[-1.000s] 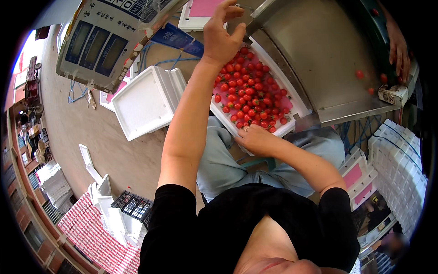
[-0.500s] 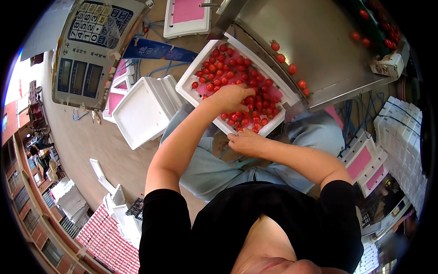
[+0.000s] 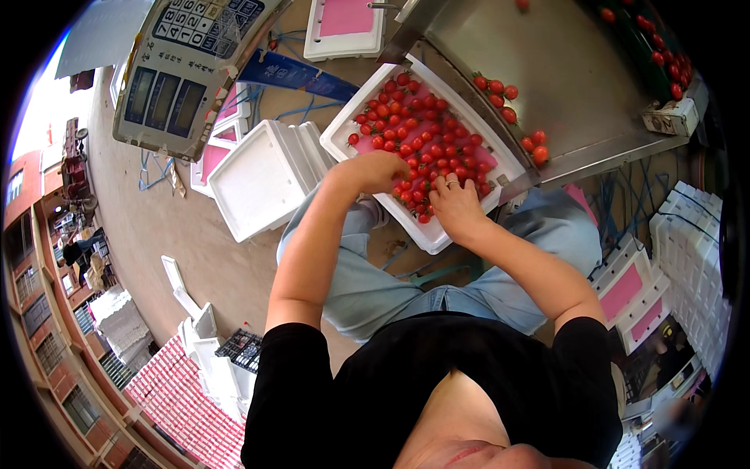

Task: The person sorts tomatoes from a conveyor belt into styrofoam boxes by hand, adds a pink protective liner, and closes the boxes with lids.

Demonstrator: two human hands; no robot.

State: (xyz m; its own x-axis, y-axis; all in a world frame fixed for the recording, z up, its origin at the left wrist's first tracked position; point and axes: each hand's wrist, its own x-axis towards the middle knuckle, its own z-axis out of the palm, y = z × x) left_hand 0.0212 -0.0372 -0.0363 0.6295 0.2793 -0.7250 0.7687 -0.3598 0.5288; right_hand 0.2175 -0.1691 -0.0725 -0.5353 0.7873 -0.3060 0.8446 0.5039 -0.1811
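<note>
Bright daylight, strong edge distortion

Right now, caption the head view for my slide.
Left hand and right hand among small round red tomatoes in a rectangular white foam box.

Black top (image 3: 391,383), lower centre of frame: V-shaped neckline (image 3: 453,372), 2 short sleeves (image 3: 293,359). Pale blue jeans (image 3: 539,250), mid-frame. 1 thin ring (image 3: 452,183) on right hand (image 3: 462,213).
</note>
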